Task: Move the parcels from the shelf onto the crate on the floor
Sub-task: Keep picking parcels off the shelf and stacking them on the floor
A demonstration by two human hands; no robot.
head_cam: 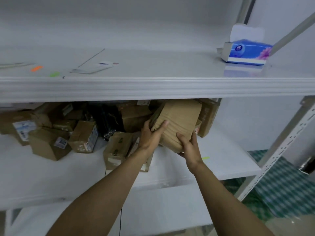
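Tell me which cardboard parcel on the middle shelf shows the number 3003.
The small brown cardboard parcel at the front left of the pile, with a white label reading 3003 on its near face. The plain tan parcel in both hands shows no label.

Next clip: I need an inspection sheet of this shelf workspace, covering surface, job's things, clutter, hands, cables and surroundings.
Surface: white middle shelf, bare at its right end.
Job's things: large brown parcel tilted, gripped from both sides; cardboard parcels piled left of it; crate not in view.
Clutter: tissue box, envelope and coloured tags on the upper shelf.
Hands: left hand and right hand both on the large parcel.
Cables: thin dark cord hanging below the shelf.
Surroundings: green checked floor, perforated upright.
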